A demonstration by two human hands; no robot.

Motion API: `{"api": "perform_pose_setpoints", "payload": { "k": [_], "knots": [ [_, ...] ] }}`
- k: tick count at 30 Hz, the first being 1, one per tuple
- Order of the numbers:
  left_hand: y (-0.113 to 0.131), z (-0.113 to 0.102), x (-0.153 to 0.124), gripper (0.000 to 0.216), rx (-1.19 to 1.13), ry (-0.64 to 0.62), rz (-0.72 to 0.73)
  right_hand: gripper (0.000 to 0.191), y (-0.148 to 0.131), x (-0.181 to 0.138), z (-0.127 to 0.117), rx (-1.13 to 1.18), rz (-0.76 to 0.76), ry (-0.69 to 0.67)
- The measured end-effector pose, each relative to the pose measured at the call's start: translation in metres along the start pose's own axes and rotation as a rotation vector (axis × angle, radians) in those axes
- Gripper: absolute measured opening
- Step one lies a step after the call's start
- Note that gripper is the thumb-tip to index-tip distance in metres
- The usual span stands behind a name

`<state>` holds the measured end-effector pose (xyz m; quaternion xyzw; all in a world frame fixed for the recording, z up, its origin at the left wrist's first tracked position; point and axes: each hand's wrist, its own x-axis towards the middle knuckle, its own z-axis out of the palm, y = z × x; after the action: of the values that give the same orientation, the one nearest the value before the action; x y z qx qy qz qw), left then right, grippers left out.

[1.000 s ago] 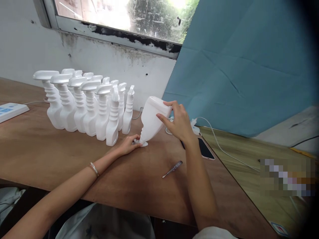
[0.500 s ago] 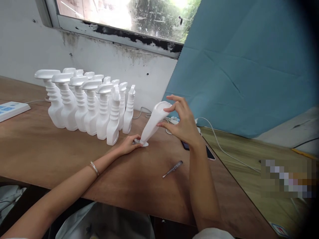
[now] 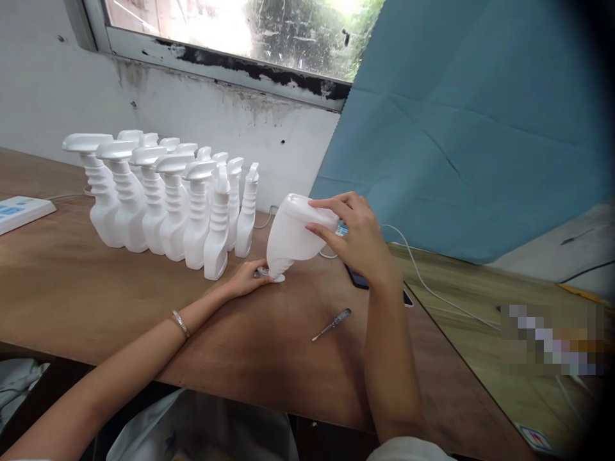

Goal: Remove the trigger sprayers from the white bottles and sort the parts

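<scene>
A white plastic spray bottle stands upside down and tilted on the brown wooden table, its neck on a small white part. My right hand grips the bottle's upturned base with fingers and thumb. My left hand lies on the table and pinches the white part at the neck. Just left of my hands, several finished white spray bottles with trigger heads stand upside down in two rows.
A small screwdriver lies on the table below my right hand. A dark phone with a white cable lies behind that hand. A white power strip sits at the far left. A blue sheet hangs at right.
The bottle has been turned about its neck between the frames, from broad side to narrow edge and back to broad side. My right hand re-gripped its base. My left hand stayed at the neck.
</scene>
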<state>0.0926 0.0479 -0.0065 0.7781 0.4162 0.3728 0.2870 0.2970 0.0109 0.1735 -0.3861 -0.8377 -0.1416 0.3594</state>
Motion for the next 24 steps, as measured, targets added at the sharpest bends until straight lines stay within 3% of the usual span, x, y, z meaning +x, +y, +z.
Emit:
{"api": "perform_pose_setpoints", "payload": {
  "k": [4, 9, 13, 16, 19, 24],
  "knots": [
    [0.002, 0.001, 0.0, 0.041, 0.007, 0.001, -0.014, 0.031, -0.002, 0.002, 0.01, -0.103, 0.109, 0.058],
    [0.004, 0.004, -0.001, 0.04, 0.044, 0.005, -0.06, 0.035, -0.013, 0.001, 0.009, -0.167, 0.164, 0.0],
    [0.009, 0.005, -0.003, 0.035, 0.113, 0.088, -0.074, 0.036, -0.019, 0.0, 0.005, -0.198, 0.2, -0.002],
    [0.014, 0.005, -0.005, 0.035, 0.243, 0.168, -0.074, 0.035, -0.013, -0.001, 0.008, -0.226, 0.257, 0.105],
    [0.018, 0.007, -0.006, 0.037, 0.393, 0.164, -0.056, 0.036, -0.001, -0.002, 0.015, -0.248, 0.346, 0.196],
    [0.017, 0.009, -0.006, 0.039, 0.52, 0.169, -0.074, 0.035, 0.008, 0.001, 0.022, -0.282, 0.494, 0.17]
  ]
}}
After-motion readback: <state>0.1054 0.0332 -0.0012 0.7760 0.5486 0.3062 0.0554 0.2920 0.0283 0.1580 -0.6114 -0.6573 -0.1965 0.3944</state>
